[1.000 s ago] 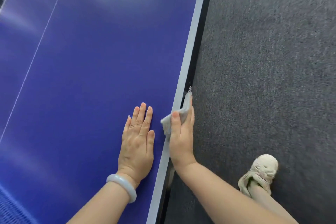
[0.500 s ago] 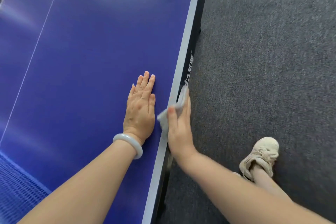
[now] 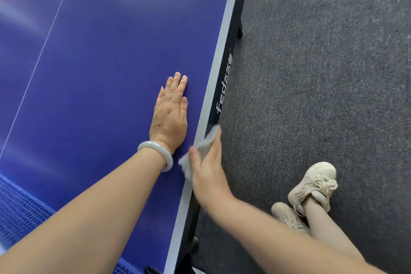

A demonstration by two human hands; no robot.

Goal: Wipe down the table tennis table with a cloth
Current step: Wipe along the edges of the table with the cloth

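The blue table tennis table [image 3: 100,69] fills the left of the view, with a pale side edge running from the top down to the bottom middle. My left hand [image 3: 170,115] lies flat and empty on the blue top, fingers together, a pale bangle on its wrist. My right hand [image 3: 208,169] holds a small grey cloth [image 3: 205,142] pressed over the table's side edge, thumb on top, fingers down the dark side rail. The right hand is a little blurred.
Dark grey carpet [image 3: 322,73] covers the floor to the right of the table. My two feet in beige shoes [image 3: 313,187] stand close to the table's side. The blue net [image 3: 20,209] shows at the lower left. A dark table leg [image 3: 239,33] reaches the floor further along.
The right hand with the cloth has slid back along the side edge towards me, uncovering the white lettering on the rail. The left hand stays flat on the top. A second shoe has come into view.
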